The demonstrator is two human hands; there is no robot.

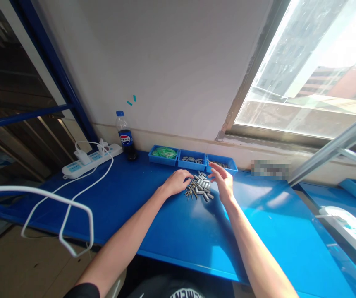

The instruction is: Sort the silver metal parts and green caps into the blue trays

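A pile of small silver metal cylinders [201, 185] lies on the blue table [171, 227], with thin screw-like pieces [191, 190] at its left side. My left hand [178, 181] rests at the pile's left edge, fingers curved toward it; whether something is between the fingertips is too small to tell. Over the pile's right side is my right hand [223, 180], its thumb and fingers apart with nothing visible between them. Behind the pile stand three blue bins: one with green packets [165, 153], one with silver cylinders [192, 159], one with thin metal pieces [219, 164].
A cola bottle [126, 138] stands back left, beside a white power strip [92, 160] with plugs. Its white cable [72, 202] loops over the left edge. A metal frame bar [326, 159] rises at the right, near another power strip [351, 231].
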